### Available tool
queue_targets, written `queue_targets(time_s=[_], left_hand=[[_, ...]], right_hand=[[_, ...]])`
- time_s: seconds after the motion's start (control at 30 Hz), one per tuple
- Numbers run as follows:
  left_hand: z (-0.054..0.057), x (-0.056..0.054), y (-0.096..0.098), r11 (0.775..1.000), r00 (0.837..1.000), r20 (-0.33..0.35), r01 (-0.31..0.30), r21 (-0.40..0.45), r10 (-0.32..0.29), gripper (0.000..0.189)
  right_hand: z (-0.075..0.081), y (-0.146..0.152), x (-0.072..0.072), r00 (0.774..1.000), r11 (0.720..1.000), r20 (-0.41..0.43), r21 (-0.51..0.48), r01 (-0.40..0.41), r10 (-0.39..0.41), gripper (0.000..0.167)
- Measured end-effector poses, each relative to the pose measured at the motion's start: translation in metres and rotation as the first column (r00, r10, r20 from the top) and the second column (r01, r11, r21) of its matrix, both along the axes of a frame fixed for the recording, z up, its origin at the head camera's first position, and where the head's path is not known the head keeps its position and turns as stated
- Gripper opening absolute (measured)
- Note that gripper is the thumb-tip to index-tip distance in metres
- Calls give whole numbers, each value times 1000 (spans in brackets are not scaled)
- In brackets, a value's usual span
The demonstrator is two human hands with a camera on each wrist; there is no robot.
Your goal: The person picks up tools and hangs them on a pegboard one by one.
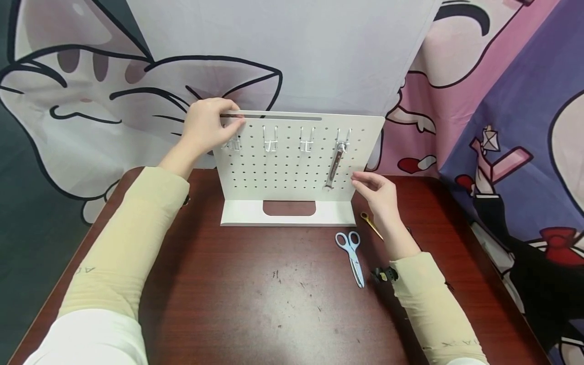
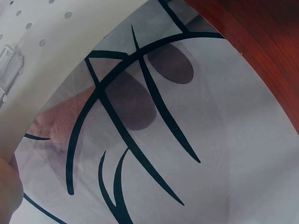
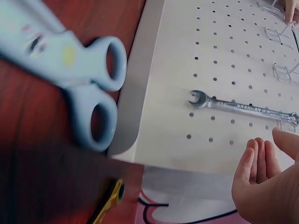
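A white pegboard (image 1: 292,167) stands on its base across the table. My left hand (image 1: 207,121) grips its upper left corner, thumb in front; the fingertips behind it are hidden. Clear hooks (image 1: 270,144) sit in a row along the upper holes. From the rightmost one hangs a silver wrench (image 1: 335,166), its open end downward, also plain in the right wrist view. Beside the board's right edge is my right hand (image 1: 376,195), fingers bent loosely with nothing between them. The left wrist view catches only part of the left hand (image 2: 8,193) at the board's edge.
Light blue scissors (image 1: 350,257) lie on the brown table (image 1: 255,284) in front of the board's right end. A gold wrench (image 1: 371,224) lies near the right forearm, partly covered by it. Printed cloth (image 1: 150,132) hangs behind the table.
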State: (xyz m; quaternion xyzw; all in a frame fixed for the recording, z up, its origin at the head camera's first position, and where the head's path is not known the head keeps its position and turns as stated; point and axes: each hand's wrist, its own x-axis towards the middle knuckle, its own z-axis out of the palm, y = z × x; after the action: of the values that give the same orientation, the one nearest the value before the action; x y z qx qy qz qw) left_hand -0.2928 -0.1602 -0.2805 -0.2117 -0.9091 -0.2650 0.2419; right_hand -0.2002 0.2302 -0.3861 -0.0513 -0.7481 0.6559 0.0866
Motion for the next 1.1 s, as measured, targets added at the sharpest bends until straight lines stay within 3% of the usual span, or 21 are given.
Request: queue_targets(time_s=[0.27,0.57,0.83,1.1], left_hand=[[0,2,-1,1000,1000,-5,2,-1,-2,19],[1,2,0,1000,1000,18,-8,0,8,20],[1,1,0,1000,1000,21,-5,-7,5,20],[1,0,0,1000,1000,21,-5,-16,6,21]], right_hand=[[-3,18,18,1000,985,18,171,-25,23,35],[-18,42,34,997,919,9,387,-70,72,30],[-31,60,41,993,833,25,541,-114,120,30],[-42,75,42,984,742,106,647,-176,141,28]])
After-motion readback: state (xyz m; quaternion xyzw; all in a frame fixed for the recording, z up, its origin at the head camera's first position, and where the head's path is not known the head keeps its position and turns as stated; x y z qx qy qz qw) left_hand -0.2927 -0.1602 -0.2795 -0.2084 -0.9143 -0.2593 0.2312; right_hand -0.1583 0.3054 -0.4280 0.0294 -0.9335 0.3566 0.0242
